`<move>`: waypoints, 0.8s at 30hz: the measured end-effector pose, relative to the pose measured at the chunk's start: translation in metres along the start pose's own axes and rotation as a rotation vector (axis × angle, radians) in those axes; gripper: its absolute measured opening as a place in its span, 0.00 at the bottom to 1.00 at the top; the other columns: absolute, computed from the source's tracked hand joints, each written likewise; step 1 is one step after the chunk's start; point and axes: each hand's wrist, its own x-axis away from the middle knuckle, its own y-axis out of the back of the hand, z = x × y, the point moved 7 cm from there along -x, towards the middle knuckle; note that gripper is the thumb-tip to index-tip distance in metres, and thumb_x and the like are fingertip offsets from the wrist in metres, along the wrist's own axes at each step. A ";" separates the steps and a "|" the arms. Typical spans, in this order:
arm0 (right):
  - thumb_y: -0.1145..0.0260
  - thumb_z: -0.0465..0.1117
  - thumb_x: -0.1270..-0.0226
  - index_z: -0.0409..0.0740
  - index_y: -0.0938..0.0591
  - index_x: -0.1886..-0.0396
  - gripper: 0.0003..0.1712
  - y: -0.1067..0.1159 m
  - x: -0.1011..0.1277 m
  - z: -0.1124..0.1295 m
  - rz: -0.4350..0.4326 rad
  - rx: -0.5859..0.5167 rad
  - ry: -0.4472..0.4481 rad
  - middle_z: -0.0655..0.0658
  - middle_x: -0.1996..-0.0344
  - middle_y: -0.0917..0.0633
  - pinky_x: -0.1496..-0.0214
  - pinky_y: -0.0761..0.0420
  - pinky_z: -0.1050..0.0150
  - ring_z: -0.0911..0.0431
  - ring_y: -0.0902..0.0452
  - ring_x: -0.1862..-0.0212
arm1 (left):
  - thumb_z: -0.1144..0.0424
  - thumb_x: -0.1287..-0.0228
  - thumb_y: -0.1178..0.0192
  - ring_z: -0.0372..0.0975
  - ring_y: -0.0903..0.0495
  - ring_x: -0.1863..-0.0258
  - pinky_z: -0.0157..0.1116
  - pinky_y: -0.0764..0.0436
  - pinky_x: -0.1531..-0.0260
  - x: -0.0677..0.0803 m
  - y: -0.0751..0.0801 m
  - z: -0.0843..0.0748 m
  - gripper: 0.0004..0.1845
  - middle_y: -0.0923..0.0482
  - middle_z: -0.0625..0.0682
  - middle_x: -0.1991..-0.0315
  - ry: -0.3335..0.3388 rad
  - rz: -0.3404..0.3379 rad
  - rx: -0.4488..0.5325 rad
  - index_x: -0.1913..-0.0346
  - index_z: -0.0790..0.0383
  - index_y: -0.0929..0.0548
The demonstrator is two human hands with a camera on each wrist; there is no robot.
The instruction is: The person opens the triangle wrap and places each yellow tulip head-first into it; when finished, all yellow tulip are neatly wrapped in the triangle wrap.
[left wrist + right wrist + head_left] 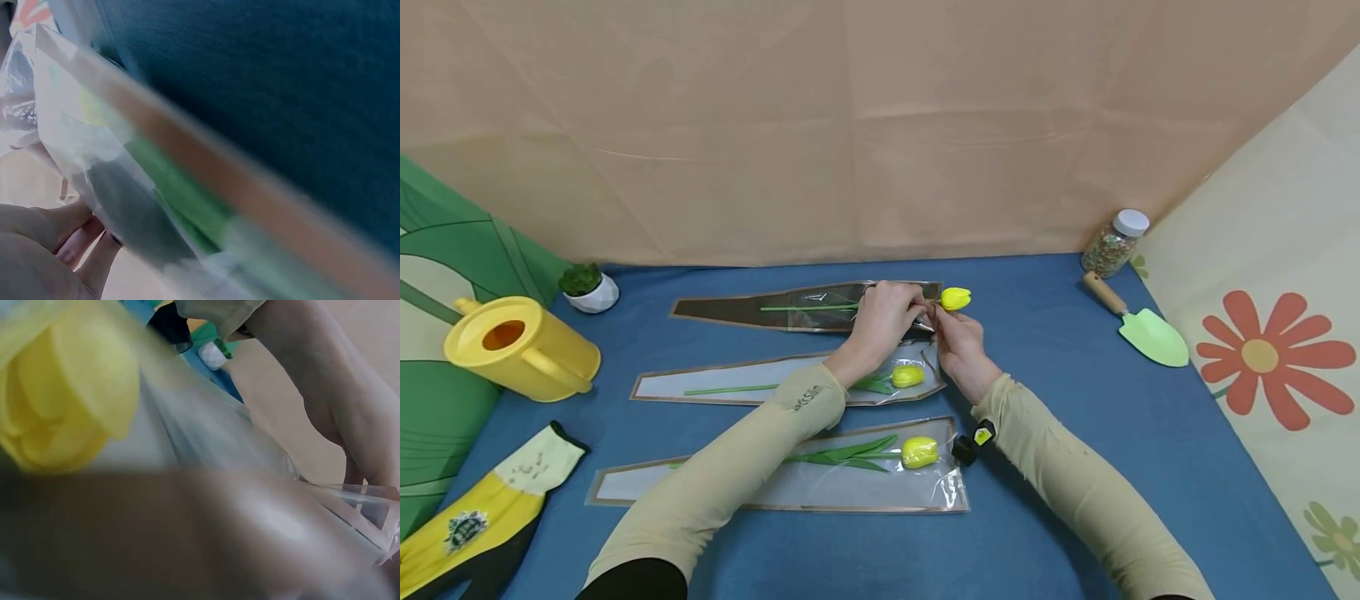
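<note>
Here the far tulip (pixel 955 298) lies flat on the blue tablecloth (pixel 1060 400), its long axis running left to right: the yellow head points right and sticks out past the open end of a clear sleeve (pixel 752 308) with a dark backing, while the thin green stem (pixel 808 307) runs leftward inside it. The left hand (pixel 883 321) has its fingers curled over the sleeve's open end, and the right hand (pixel 958 337) pinches the plastic edge just below the flower head; the two hands are touching there. In the left wrist view the blurred stem and the sleeve's brownish border cross the picture diagonally. In the right wrist view the yellow petals fill the upper left, too blurred to show the fingers.

Nearer the person lie two more sleeved tulips (pixel 907 376) (pixel 919 452), both parallel to the first and heads to the right. The cloth covers the table, with a creased tan paper backdrop (pixel 880 125) behind it, a flower-printed sheet (pixel 1270 358) at the right and a green leaf-printed sheet at the left.

On the left forearm the sleeve carries small writing, too blurred to read with any certainty.
</note>
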 end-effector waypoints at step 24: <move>0.31 0.35 0.22 0.24 0.24 0.30 0.27 0.010 -0.013 0.032 0.323 0.683 0.265 0.32 0.44 0.15 0.43 0.14 0.63 0.61 0.14 0.54 | 0.62 0.26 0.29 0.39 0.15 0.73 0.37 0.17 0.71 0.004 0.005 0.008 0.04 0.09 0.50 0.64 0.026 0.032 -0.014 0.59 0.58 0.07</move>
